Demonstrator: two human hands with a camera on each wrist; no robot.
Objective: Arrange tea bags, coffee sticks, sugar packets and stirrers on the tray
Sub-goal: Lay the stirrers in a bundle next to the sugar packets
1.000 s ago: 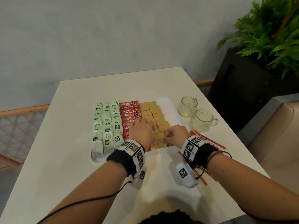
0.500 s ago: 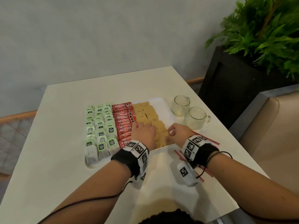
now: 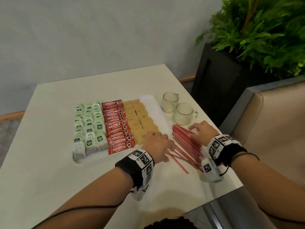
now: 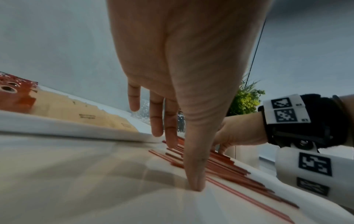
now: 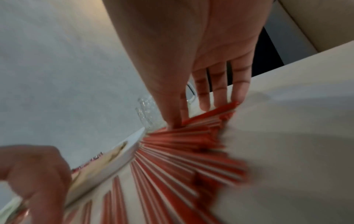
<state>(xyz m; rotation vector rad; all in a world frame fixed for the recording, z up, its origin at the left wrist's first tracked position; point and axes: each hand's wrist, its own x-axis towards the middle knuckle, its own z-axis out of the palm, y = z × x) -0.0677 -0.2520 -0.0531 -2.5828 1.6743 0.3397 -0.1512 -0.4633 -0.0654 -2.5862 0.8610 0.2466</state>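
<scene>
Head view: I am keeping the tray (image 3: 158,111) as reference; tea bags (image 3: 89,129), coffee sticks (image 3: 118,128) and sugar packets (image 3: 140,121) are lying on it in rows; the stirrers (image 3: 184,144) are lying on the table just right of it; my left hand (image 3: 156,146) is resting at its near right corner, fingers extended onto the stirrers; my right hand (image 3: 203,133) is lying flat on the pile.

Left wrist view: my left hand (image 4: 172,75) is pointing straight fingers down, gripping nothing.

Right wrist view: my right hand (image 5: 191,60) is pressing extended fingers on the stirrers (image 5: 182,148), gripping none.
</scene>
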